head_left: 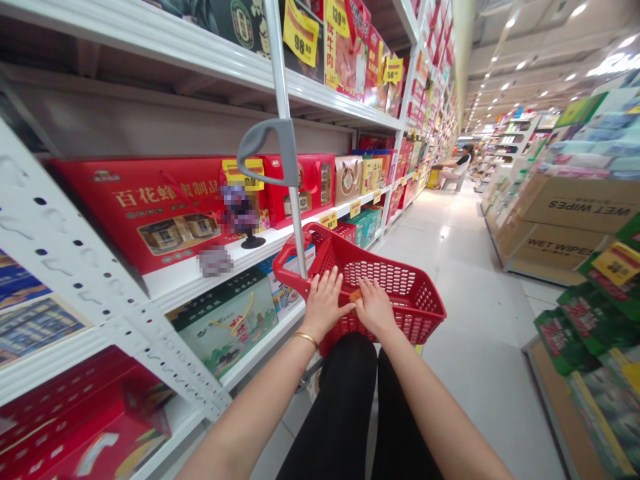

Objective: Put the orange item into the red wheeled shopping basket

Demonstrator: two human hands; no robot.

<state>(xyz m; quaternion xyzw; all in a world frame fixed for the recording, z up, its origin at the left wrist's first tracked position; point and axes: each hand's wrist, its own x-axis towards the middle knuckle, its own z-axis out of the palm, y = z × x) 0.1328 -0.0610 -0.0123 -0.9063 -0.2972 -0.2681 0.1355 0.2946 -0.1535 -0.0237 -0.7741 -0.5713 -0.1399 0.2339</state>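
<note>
A red plastic shopping basket (400, 287) on wheels stands in the aisle in front of my knees, its grey pull handle (280, 153) raised straight up. My left hand (324, 303) rests on the basket's near rim, fingers spread. My right hand (374, 308) sits beside it on the same rim, fingers curled over something small and orange that I cannot make out. A gold bangle circles my left wrist. My legs in black trousers fill the bottom middle.
White metal shelving (125, 300) runs along the left, stocked with red gift boxes (145, 207) and yellow price tags. Cartons marked WET WIPES (575, 207) and green packs (590, 320) line the right. A person (457, 167) sits far down the tiled aisle.
</note>
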